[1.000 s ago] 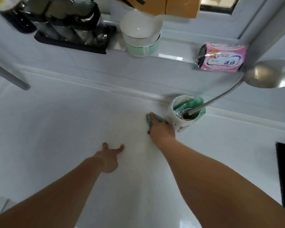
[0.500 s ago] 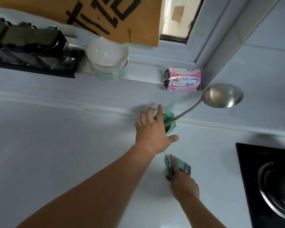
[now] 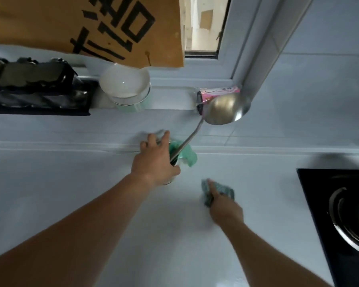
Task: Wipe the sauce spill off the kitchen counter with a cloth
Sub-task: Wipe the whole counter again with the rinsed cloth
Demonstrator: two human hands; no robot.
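A bunched grey-green cloth (image 3: 226, 190) lies on the white counter (image 3: 81, 179), right of centre. My right hand (image 3: 226, 210) grips it from the near side, with fingers pressed over it. My left hand (image 3: 153, 162) reaches to the counter's back edge and wraps round a white cup (image 3: 169, 181): thumb on the near side, fingers on the far side. The hand hides most of the cup. A green bag (image 3: 188, 157) and a steel ladle (image 3: 224, 109) stick out of the cup. No sauce stain shows on the counter.
A black gas hob (image 3: 344, 214) fills the right edge. On the back ledge stand stacked bowls (image 3: 124, 85), a black rack (image 3: 35, 90) and a pink packet (image 3: 220, 91). A cardboard sheet (image 3: 91, 27) hangs above, beside the window.
My left hand left the counter, reached forward and closed round the cup. My right hand drew the cloth back from beside the cup toward the right. The view swung right, showing the hob.
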